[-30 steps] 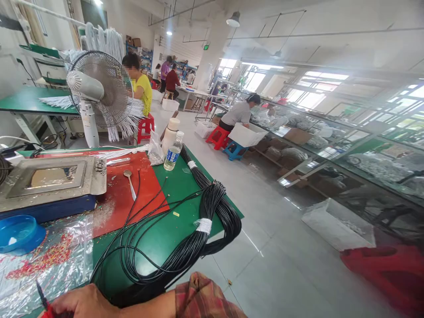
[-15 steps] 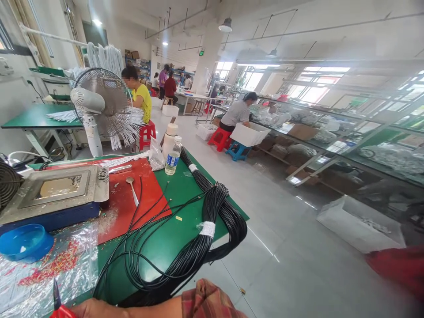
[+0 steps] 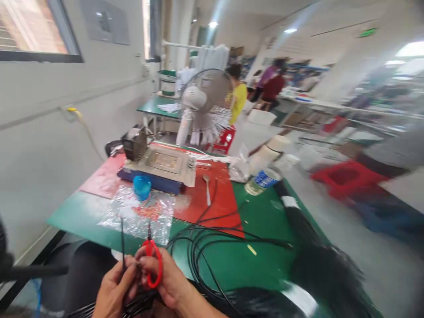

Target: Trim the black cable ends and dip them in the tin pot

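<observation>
Low in the head view, my left hand (image 3: 114,285) is closed on a thin black cable (image 3: 122,240), whose end stands up above the fingers. My right hand (image 3: 172,278) holds a pair of red-handled scissors (image 3: 160,267) with the dark blades pointing up and away. The fingertips of both hands meet near the cable; what lies between them is too small to make out. More black cables (image 3: 195,247) curve over the green table beside my right hand. A large black cable bundle (image 3: 265,300) with white wraps lies along the right side, blurred.
A metal-topped heater box (image 3: 155,179) stands at the back left. Before it are a blue bowl (image 3: 141,187) and a plastic sheet (image 3: 114,216) with red and yellow bits. A spoon (image 3: 207,190), a bottle (image 3: 261,181) and a fan (image 3: 202,97) are farther off. Other people sit beyond.
The view has swung left and down, bringing both hands in. The scissors, earlier at the lower left edge in my right hand, are now beside the cable in my left hand.
</observation>
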The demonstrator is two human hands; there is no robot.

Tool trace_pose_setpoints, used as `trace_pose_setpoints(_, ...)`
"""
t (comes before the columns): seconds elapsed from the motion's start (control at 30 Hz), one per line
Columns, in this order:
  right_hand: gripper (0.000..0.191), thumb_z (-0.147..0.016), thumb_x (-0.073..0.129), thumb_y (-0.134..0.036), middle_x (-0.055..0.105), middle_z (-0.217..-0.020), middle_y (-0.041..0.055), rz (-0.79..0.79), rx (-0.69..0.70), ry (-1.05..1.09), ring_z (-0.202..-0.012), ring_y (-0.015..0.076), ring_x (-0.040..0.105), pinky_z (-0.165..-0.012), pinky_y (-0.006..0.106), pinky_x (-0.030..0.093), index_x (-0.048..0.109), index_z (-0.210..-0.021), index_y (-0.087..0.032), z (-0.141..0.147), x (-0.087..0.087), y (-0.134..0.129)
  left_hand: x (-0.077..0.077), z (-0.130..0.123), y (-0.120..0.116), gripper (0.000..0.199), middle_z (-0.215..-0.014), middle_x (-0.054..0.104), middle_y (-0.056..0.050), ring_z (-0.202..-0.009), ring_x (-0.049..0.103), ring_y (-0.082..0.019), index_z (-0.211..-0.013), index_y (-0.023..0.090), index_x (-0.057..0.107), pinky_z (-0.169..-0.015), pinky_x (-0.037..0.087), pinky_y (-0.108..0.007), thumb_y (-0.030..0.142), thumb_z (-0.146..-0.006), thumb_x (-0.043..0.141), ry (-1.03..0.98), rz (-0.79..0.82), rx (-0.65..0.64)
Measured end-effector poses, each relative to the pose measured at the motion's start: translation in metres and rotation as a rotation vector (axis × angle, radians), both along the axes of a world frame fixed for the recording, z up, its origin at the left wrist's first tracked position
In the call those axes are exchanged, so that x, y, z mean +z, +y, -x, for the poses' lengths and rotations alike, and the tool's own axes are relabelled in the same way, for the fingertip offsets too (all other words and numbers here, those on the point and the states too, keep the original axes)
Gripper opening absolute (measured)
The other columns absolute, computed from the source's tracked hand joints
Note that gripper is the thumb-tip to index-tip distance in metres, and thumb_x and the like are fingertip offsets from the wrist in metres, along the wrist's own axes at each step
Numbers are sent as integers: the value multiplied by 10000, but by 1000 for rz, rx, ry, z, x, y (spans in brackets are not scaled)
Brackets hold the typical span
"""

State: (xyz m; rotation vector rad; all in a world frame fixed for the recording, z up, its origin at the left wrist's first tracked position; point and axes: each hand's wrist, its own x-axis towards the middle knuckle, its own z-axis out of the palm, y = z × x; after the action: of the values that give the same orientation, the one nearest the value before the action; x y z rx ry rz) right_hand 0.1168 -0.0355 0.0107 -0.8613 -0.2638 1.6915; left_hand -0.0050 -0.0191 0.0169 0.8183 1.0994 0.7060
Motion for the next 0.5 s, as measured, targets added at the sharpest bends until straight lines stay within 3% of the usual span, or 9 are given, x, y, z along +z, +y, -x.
trace_pose_setpoints(0.17,381,-627,746,-443,514,-531,-51,77,44,-51,-412,38,439,-410,152,345,606,-768,-118,3,8,1,-2,2,3,315,-500,467,50,-422,266,-47,-663,162,593,-408,193,-183,463,-740,643,-98,-91,-50)
trace_pose_setpoints(0.37,412,-586,774,-448,505,-517,-62,109,85,-103,-401,47,432,-388,157,321,553,-757,-145,4,10,5,-6,6,4,314,-474,368,74,-422,203,-59,-659,162,556,-403,135,-211,447,-787,588,-112,-152,-109)
trace_pose_setpoints(0.5,404,-570,785,-407,504,-513,-67,134,88,-113,-385,47,425,-378,159,313,553,-774,-146,3,5,5,-10,8,5,333,-466,402,63,-407,222,-59,-647,165,546,-395,133,-220,467,-782,583,-114,-163,-122)
